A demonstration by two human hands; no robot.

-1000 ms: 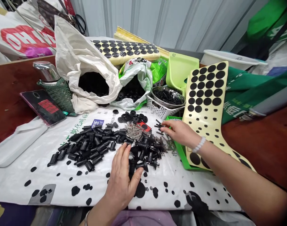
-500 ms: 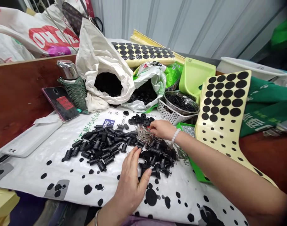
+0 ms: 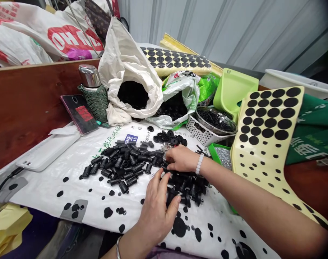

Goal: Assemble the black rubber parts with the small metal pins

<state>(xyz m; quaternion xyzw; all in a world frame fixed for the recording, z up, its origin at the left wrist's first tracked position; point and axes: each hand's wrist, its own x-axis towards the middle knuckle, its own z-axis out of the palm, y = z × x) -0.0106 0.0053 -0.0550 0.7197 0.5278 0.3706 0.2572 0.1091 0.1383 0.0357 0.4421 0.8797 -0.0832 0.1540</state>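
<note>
My left hand (image 3: 158,205) lies palm down on the white spotted sack (image 3: 72,187), fingers stretched toward a heap of black plastic parts (image 3: 188,183), its fingertips touching them. My right hand (image 3: 180,158), with a white bead bracelet at the wrist, reaches across and its curled fingers pinch at the small metal screws beside the heap; what they hold is hidden. A second spread of black cylindrical parts (image 3: 120,163) lies to the left of both hands. Black round discs (image 3: 167,138) sit just behind the right hand.
A white bag of black parts (image 3: 131,90), a metal bowl in a white basket (image 3: 215,124), a green tray (image 3: 220,153), a yellow sheet of black dots (image 3: 266,136), a flask (image 3: 92,93), a phone (image 3: 79,113) and a white device (image 3: 47,151) surround the sack.
My right hand has moved left from the green tray's edge across to the screws behind the heap. My left hand has stayed flat by the heap. The view has shifted left.
</note>
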